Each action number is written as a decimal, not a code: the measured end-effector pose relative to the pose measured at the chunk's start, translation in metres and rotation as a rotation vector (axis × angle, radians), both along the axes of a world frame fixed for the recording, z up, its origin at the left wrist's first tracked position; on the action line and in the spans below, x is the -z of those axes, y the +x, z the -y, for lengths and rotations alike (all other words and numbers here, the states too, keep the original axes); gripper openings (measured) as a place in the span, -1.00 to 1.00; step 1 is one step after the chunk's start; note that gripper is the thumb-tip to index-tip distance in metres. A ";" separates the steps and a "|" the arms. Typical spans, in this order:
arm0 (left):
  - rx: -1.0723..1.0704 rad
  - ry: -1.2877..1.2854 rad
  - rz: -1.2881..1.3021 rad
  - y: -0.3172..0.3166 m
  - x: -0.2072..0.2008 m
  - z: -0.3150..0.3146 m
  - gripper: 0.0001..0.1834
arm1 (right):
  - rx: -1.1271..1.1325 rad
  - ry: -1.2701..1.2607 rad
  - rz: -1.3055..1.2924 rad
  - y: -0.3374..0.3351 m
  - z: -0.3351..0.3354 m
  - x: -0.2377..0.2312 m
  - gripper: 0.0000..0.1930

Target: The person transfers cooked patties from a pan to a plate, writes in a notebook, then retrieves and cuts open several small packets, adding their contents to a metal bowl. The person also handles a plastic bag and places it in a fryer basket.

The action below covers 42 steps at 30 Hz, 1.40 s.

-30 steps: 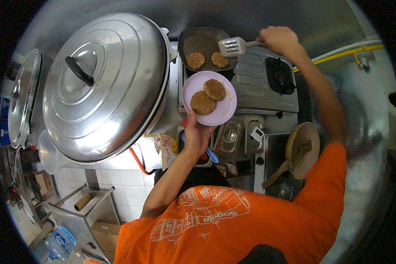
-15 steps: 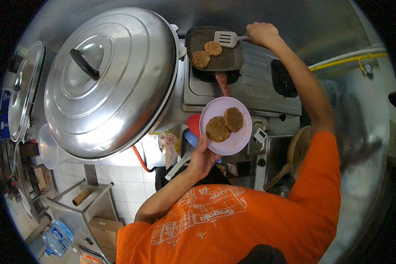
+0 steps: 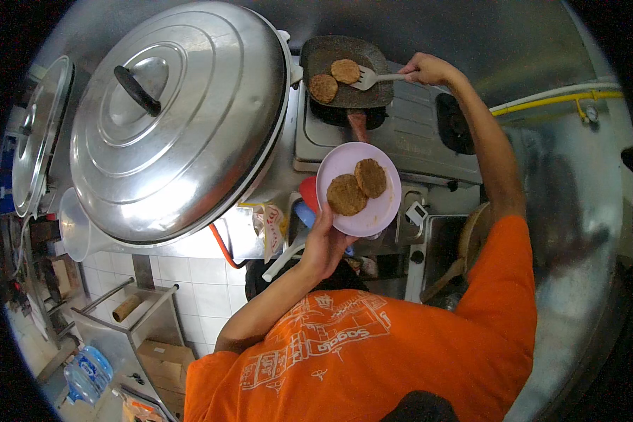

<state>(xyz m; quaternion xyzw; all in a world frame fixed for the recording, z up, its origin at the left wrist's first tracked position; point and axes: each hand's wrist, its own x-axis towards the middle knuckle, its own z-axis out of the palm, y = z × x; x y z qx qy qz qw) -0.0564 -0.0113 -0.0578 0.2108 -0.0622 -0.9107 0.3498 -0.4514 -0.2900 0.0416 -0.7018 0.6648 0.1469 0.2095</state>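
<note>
My left hand [image 3: 325, 243] grips the near rim of a pale pink plate [image 3: 371, 219], which bears two browned patties [image 3: 347, 195] lying side by side. With its fingers closed round the handle, my right hand [image 3: 429, 69] holds a slotted spatula [image 3: 366, 78]. The spatula's blade lies partly under the right edge of a round patty [image 3: 344, 71] in a dark square frying pan [image 3: 369, 95]. A second patty [image 3: 323, 88] rests beside it, to the left. The pan sits on the stove's left burner, its reddish-brown handle [image 3: 357, 126] pointing toward me.
A large lidded metal pot [image 3: 183, 133] fills the left, close to the pan. The silver gas stove [image 3: 418, 126] has a second burner [image 3: 456, 123] at right. A yellow gas pipe [image 3: 555, 100] runs along the right wall. A wooden-handled wok [image 3: 473, 232] stands near my right elbow.
The spatula has moved down and tilted, its blade now sliding under the right-hand patty from the right. My right hand has come lower with it. The plate has barely shifted.
</note>
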 end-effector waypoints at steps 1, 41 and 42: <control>-0.024 0.003 0.003 -0.001 0.001 0.002 -0.27 | -0.004 -0.017 0.033 -0.008 -0.005 -0.002 -0.68; -0.127 -0.078 -0.034 -0.020 0.034 0.055 -0.20 | -0.191 -0.244 -0.103 0.033 -0.112 -0.111 -0.57; -0.120 -0.076 -0.023 -0.019 0.032 0.052 -0.19 | -0.165 -0.348 -0.164 0.036 -0.116 -0.098 -0.51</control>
